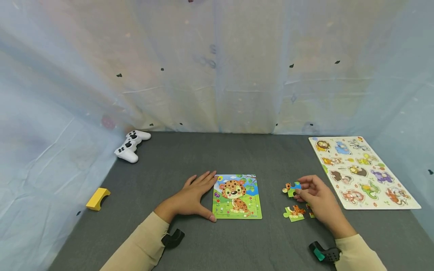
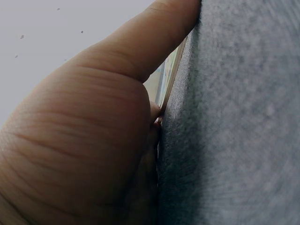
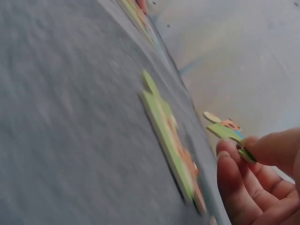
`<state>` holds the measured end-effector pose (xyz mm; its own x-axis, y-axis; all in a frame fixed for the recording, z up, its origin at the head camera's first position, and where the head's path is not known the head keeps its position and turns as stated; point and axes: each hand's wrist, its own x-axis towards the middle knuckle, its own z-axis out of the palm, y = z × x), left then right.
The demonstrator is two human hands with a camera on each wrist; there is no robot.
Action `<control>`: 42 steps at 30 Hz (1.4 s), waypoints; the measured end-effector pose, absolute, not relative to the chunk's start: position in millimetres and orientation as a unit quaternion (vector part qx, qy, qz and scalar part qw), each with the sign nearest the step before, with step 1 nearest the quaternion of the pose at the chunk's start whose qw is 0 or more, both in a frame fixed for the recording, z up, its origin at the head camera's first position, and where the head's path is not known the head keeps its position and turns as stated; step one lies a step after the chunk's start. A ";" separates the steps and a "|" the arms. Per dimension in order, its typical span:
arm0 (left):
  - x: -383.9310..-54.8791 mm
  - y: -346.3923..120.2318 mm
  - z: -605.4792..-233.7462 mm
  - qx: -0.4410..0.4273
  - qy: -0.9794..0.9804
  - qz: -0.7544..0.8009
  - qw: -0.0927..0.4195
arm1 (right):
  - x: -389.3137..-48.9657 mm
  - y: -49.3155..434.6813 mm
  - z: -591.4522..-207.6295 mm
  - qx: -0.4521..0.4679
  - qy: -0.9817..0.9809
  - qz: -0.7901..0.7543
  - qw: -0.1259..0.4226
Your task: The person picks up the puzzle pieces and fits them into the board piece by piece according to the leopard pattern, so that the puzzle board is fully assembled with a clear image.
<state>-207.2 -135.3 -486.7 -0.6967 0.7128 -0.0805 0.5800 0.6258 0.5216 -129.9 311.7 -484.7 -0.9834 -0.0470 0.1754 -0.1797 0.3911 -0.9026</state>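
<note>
In the head view, my right hand [image 1: 317,201] pinches a jigsaw piece [image 1: 292,189] with green, blue and spotted orange parts between thumb and fingers. The right wrist view shows this jigsaw piece [image 3: 222,129] raised over the table. Below it lies a green and orange jigsaw piece [image 1: 295,214]; another small piece [image 1: 311,214] is partly hidden by the hand. My left hand [image 1: 193,197] rests with fingers spread at the left edge of a square leopard puzzle board [image 1: 237,214], thumb by its lower left corner. In the left wrist view the left hand [image 2: 89,122] hides most of the board.
A large cream board with animal pictures [image 1: 366,203] lies at the right. A white game controller [image 1: 129,148] sits at the back left, and a yellow arched block [image 1: 97,198] near the left edge. Pale sheeting [image 1: 237,101] hangs behind the grey table [image 1: 220,154].
</note>
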 end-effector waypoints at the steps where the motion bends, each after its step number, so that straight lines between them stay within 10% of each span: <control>1: -207.1 -135.2 -486.4 0.363 0.890 0.236 0.141 | -129.4 308.3 -483.7 0.069 -0.827 0.555 0.056; 36: -208.0 -134.9 -489.0 0.367 0.890 0.234 0.136 | -147.5 200.1 -489.5 0.073 -0.808 0.583 -0.035; 42: -208.2 -135.8 -489.1 0.367 0.889 0.238 0.136 | -143.4 201.4 -486.2 0.093 -0.866 0.491 0.022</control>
<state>-208.2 -135.8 -489.1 -0.6933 0.7176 -0.0661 0.5885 0.6167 0.5229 -143.4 201.4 -486.2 -0.9817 -0.1394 0.1296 -0.1828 0.4997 -0.8467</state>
